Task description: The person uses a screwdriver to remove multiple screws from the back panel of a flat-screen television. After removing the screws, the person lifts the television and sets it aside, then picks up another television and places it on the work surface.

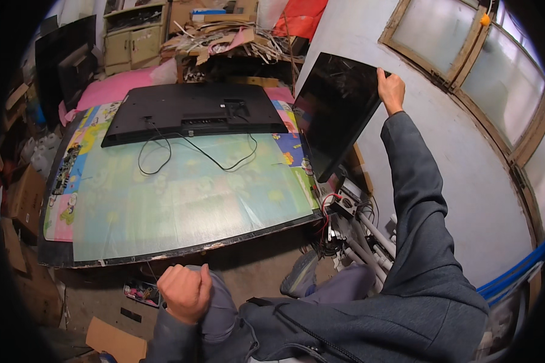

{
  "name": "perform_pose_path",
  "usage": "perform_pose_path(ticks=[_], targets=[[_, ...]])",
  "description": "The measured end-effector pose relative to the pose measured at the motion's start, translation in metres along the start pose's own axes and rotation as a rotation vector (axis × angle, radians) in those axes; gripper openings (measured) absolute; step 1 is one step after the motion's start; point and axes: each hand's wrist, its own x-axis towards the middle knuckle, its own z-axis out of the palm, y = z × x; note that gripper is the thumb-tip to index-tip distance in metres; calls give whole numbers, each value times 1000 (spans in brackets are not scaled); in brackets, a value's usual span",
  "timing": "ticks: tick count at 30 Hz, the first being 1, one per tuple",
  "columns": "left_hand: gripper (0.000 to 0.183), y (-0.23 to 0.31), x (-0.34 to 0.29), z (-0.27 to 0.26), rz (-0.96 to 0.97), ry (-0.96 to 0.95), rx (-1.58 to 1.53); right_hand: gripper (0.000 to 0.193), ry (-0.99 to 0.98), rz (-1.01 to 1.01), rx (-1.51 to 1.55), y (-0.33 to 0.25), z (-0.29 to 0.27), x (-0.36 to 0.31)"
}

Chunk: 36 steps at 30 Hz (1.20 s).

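Note:
My right arm reaches out to the far right, and my right hand (391, 91) grips the upper right corner of a black flat-screen television (339, 109). That television stands tilted beside the table, near the white wall. Low in front of the table, over my leg, my left hand (186, 293) is closed in a fist. A thin dark line shows beside the fist; whether it is held I cannot tell. On the table (181, 206) another television (194, 112) lies with its back up, a black cable (215, 163) trailing from it across the greenish sheet.
A meter (345, 204) with red leads and several pipes (375, 248) are right of the table. A circuit board (66, 169) lies at the table's left edge. Cardboard boxes (27, 202) stand at left, and scrap strips (236, 42) are heaped behind. Wood-framed windows (496, 85) line the right wall.

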Motion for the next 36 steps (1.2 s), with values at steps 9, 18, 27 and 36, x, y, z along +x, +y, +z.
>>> perform_pose_path(ticks=[9, 18, 27, 36], targets=[[26, 16, 22, 12, 81, -130, 120, 47, 34, -56, -18, -97, -102, -66], [70, 87, 121, 120, 30, -158, -416, 44, 55, -44, 90, -153, -150, -155], [94, 106, 170, 200, 39, 186, -536, 36, 25, -71, 151, -175, -150, -203], [85, 95, 200, 204, 46, 257, -546, 32, -37, -139, 407, -159, -166, -231]])
